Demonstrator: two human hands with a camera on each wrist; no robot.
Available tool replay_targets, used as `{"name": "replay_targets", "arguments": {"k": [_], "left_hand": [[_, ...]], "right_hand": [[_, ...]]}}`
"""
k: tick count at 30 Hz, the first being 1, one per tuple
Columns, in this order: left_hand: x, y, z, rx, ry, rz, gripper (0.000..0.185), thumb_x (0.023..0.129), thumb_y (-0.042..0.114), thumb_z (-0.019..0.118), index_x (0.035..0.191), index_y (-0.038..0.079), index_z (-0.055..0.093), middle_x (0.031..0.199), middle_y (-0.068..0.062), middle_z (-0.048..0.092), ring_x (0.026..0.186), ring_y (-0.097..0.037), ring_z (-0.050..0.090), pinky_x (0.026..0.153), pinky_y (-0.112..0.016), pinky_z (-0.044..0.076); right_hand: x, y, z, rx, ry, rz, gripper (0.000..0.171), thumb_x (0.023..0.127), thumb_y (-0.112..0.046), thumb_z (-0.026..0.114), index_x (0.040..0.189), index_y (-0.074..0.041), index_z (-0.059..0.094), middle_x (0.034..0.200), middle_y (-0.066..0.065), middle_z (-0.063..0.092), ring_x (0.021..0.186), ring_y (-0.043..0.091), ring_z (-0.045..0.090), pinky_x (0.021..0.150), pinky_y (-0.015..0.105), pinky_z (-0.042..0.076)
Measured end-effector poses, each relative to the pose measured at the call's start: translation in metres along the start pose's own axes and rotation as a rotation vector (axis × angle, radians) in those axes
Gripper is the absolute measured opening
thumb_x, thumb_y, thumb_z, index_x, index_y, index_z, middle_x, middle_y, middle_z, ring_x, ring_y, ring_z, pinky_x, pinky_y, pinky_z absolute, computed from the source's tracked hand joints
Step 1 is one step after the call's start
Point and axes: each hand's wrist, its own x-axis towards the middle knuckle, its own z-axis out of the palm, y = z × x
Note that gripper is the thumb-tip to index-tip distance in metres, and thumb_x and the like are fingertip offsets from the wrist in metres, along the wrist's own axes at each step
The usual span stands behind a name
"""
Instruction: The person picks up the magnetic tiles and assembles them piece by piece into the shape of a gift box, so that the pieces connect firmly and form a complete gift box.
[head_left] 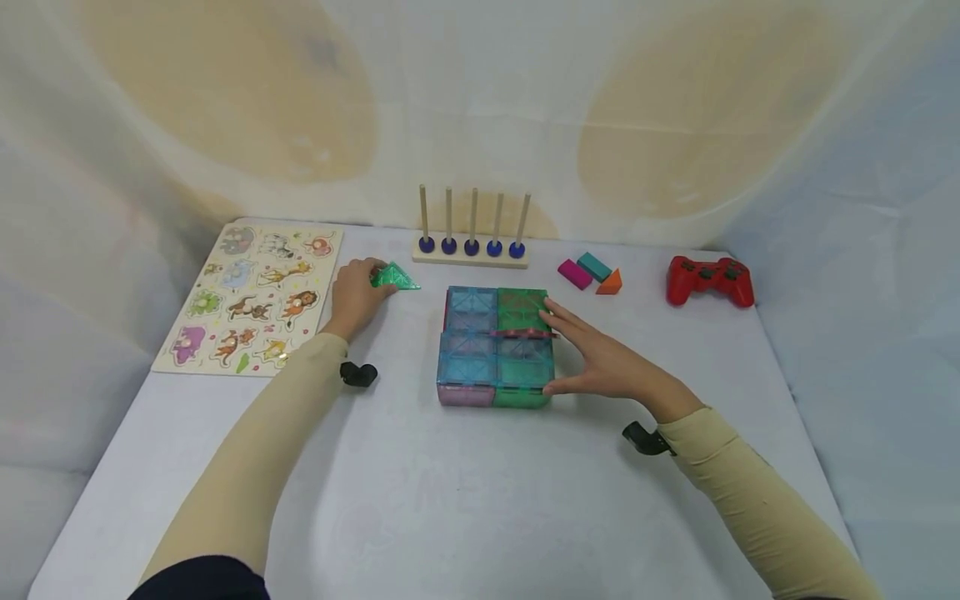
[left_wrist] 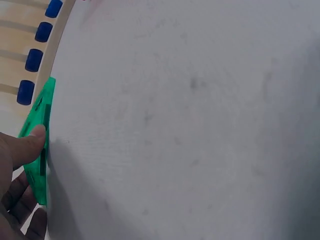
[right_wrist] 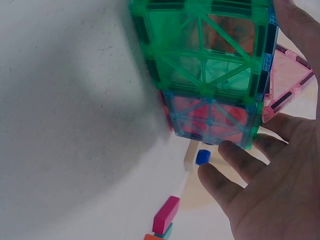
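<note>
Left to right: wooden animal peg puzzle (head_left: 251,296) at the far left; left hand (head_left: 356,296), thumb and fingers pinching a translucent green triangular magnetic tile (head_left: 395,277); box of translucent blue, green and pink magnetic tiles (head_left: 495,346) at centre; right hand (head_left: 607,358), fingers straight and spread, touching the box's right side.

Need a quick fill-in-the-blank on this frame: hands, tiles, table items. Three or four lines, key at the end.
1. The left hand grips a green ____-shaped magnetic tile.
2. The right hand rests against the ____ side of the magnetic tile box.
3. The peg rack holds ____ upright pegs.
4. The game controller is ____ in colour.

Missing words: triangle; right; five; red
</note>
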Motion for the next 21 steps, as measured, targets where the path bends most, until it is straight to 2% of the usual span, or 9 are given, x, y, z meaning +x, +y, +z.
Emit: {"name": "replay_targets", "arguments": {"k": [4, 8, 11, 17, 21], "left_hand": [[0.000, 0.000, -0.002, -0.049, -0.039, -0.007, 0.043, 0.095, 0.019, 0.074, 0.129, 0.000, 0.057, 0.120, -0.020, 0.062, 0.109, -0.034, 0.057, 0.097, -0.050, 0.046], [-0.006, -0.003, -0.004, -0.054, -0.078, 0.023, 0.033, 0.098, 0.021, 0.070, 0.124, 0.000, 0.063, 0.114, -0.017, 0.067, 0.099, -0.030, 0.058, 0.091, -0.047, 0.047], [-0.009, -0.005, -0.006, -0.066, -0.082, 0.040, 0.031, 0.099, 0.023, 0.069, 0.121, 0.001, 0.066, 0.109, -0.015, 0.068, 0.094, -0.029, 0.057, 0.086, -0.045, 0.047], [-0.015, -0.005, -0.012, -0.117, -0.076, 0.025, 0.032, 0.098, 0.025, 0.071, 0.120, 0.002, 0.067, 0.112, -0.017, 0.070, 0.104, -0.030, 0.063, 0.092, -0.046, 0.049], [-0.018, -0.002, -0.018, -0.154, -0.071, 0.044, 0.035, 0.097, 0.026, 0.071, 0.123, 0.004, 0.066, 0.116, -0.017, 0.071, 0.110, -0.032, 0.065, 0.095, -0.048, 0.050]], "right_hand": [[0.000, 0.000, 0.000, -0.004, -0.001, -0.001, 0.116, 0.076, -0.062, 0.081, 0.165, -0.023, 0.017, 0.171, -0.008, 0.000, 0.155, 0.029, 0.015, 0.113, 0.062, 0.035], [0.000, -0.001, 0.000, 0.004, -0.002, 0.009, 0.116, 0.077, -0.062, 0.082, 0.165, -0.023, 0.018, 0.171, -0.007, 0.001, 0.155, 0.029, 0.015, 0.112, 0.061, 0.036], [0.000, -0.001, 0.000, 0.008, 0.000, 0.007, 0.115, 0.077, -0.060, 0.082, 0.165, -0.022, 0.018, 0.171, -0.007, 0.001, 0.155, 0.029, 0.014, 0.113, 0.061, 0.035], [-0.001, -0.001, 0.001, 0.009, 0.000, -0.001, 0.115, 0.078, -0.058, 0.083, 0.165, -0.021, 0.018, 0.172, -0.004, 0.001, 0.155, 0.031, 0.014, 0.114, 0.062, 0.033], [-0.001, -0.002, 0.000, 0.008, 0.000, -0.004, 0.115, 0.078, -0.059, 0.082, 0.165, -0.020, 0.018, 0.172, -0.004, 0.001, 0.155, 0.031, 0.014, 0.113, 0.063, 0.033]]}}
